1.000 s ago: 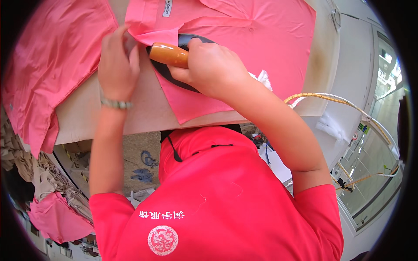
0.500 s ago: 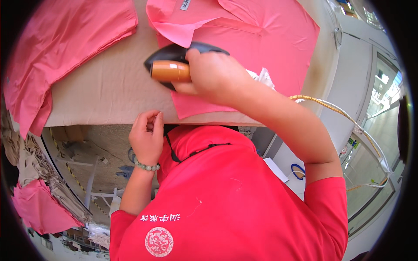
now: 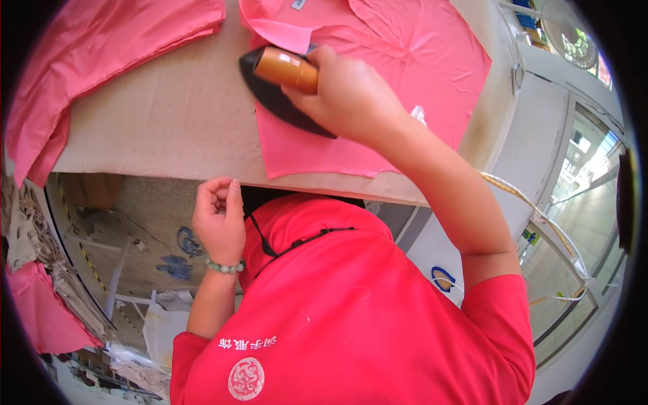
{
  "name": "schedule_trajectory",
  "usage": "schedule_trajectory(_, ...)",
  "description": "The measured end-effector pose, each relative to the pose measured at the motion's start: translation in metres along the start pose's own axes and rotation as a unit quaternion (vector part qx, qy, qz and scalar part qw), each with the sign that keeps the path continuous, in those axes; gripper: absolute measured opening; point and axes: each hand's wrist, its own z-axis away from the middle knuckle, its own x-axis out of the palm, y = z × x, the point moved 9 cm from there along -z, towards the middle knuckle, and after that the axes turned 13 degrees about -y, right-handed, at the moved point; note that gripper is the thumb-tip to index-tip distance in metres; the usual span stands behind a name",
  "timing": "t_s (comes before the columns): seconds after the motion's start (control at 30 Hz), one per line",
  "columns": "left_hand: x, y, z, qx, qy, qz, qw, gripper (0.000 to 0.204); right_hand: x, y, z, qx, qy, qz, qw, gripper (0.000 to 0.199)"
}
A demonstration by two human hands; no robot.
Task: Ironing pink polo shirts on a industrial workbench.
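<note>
My right hand (image 3: pixel 347 94) is wrapped round the amber-brown handle of a dark iron (image 3: pixel 280 101). The iron's pointed end faces up and left, and its body lies over the left edge of a pink garment (image 3: pixel 432 74) spread on the pale padded table (image 3: pixel 162 128). Above the iron, a collar-like flap of the garment is folded over, near a small label. My left hand (image 3: pixel 219 209), with a green bead bracelet at the wrist, sits at the table's near edge. Its fingers are loosely curled in, and I see nothing in them.
Folded pink cloth (image 3: pixel 121 61) lies at the table's left and hangs over its edge. A yellow-wrapped cord (image 3: pixel 533 202) curves down at the right. Stacked beige fabric (image 3: pixel 74 290) and another pink piece (image 3: pixel 47 310) are at the lower left.
The iron has turned, its pointed end now higher and its other end swung nearer me. My right hand has risen slightly. My left hand remains curled by the table edge.
</note>
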Motion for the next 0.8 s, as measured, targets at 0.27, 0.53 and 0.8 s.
schedule_trajectory(0.27, -0.002, -0.012, 0.012, -0.012, 0.045, 0.028, 0.999, 0.01, 0.066, -0.033, 0.06, -0.116, -0.241, 0.095, 0.959, 0.031)
schedule_trajectory(0.53, 0.038, -0.016, 0.042, 0.032, 0.058, 0.045, 0.997, 0.011, 0.049, 0.029, 0.062, -0.053, -0.15, 0.055, 0.986, 0.054)
schedule_trajectory(0.8, 0.187, -0.048, 0.083, -0.058, -0.045, 0.258, 0.963, 0.049, 0.033, 0.121, 0.101, -0.134, -0.109, 0.127, 0.977, 0.052)
